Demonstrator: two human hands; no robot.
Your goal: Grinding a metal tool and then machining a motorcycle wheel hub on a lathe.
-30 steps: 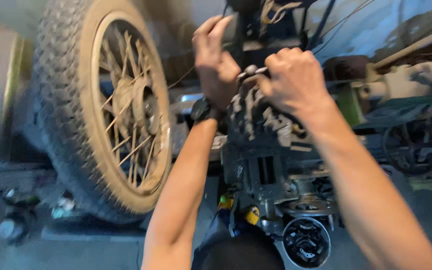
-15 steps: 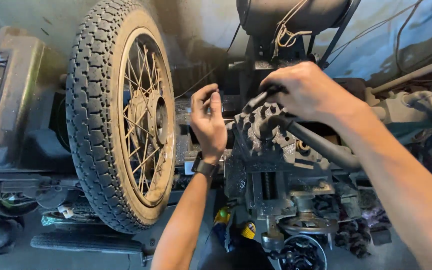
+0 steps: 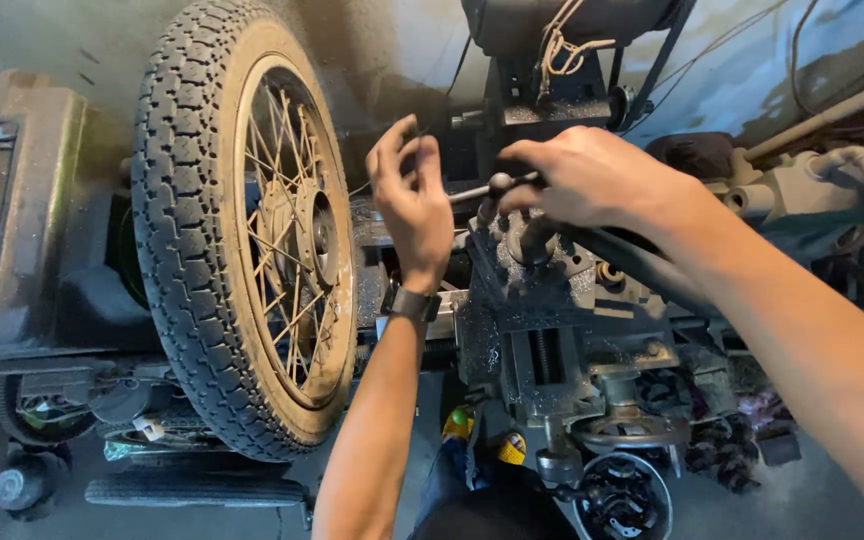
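Vise handle (image 3: 487, 187), a thin metal rod with a ball end, sits at the top of the grey bench vise (image 3: 552, 340) in mid-frame; right hand (image 3: 582, 180) is curled over it, fingers wrapped round the rod near the ball. Left hand (image 3: 412, 200) hovers just beside the rod's free end, fingers loosely bent and slightly apart, gripping nothing. Spoked wheel (image 3: 252, 230) with knobbly tyre stands upright to the left, near the vise.
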